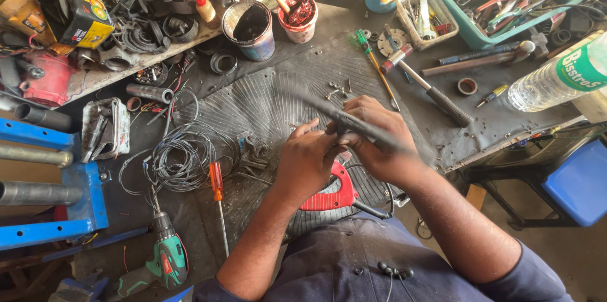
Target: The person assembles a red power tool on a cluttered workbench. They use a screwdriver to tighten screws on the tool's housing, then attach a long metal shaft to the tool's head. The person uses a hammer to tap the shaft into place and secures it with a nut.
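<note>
- right hand (373, 141) is wrapped tight around a dark rod-like tool (329, 112), blurry
- left hand (306, 157) pinches near its middle, fingers curled
- red power tool (329, 196) sits right underneath

Hands (344, 147) centre of mat (265, 106); hammer (423, 84) at 2 o'clock, wire coil (183, 160) at 9, screwdriver (218, 198) at 8, drill (165, 258) at 7, tool tray (468, 33) at 1.
</note>
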